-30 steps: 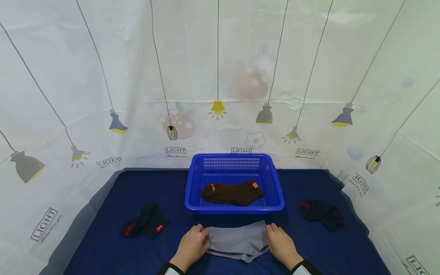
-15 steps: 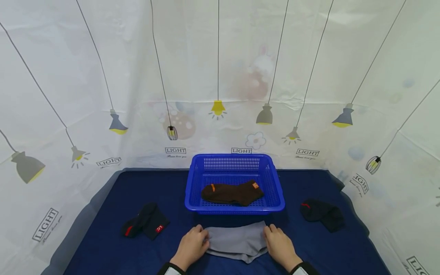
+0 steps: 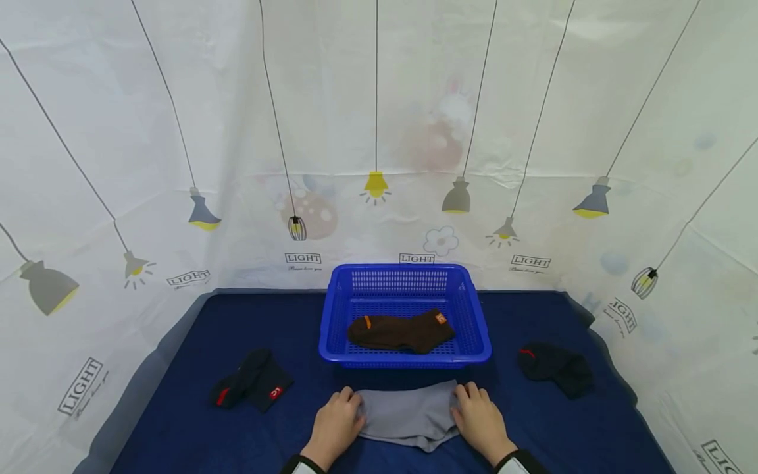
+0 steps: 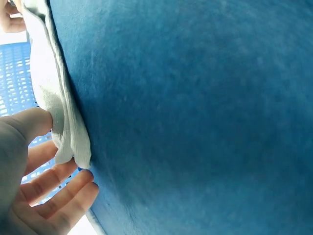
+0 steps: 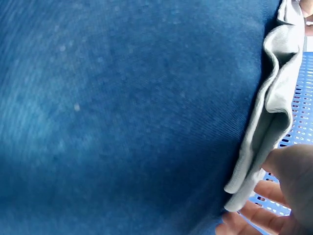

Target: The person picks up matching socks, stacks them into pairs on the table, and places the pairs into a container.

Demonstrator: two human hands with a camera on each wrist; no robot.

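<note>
Before basket (image 3: 408, 360), crosswise socks (image 3: 408, 415), toes (image 3: 376, 416) leftward

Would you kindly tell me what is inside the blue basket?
A brown sock lies in the blue basket, an orange label at one end; the basket's floor shows behind it. Whether a second sock lies beneath cannot be seen, because it covers that spot.

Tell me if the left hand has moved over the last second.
Yes: the left hand has shifted slightly to the right, judged against the basket.
</note>
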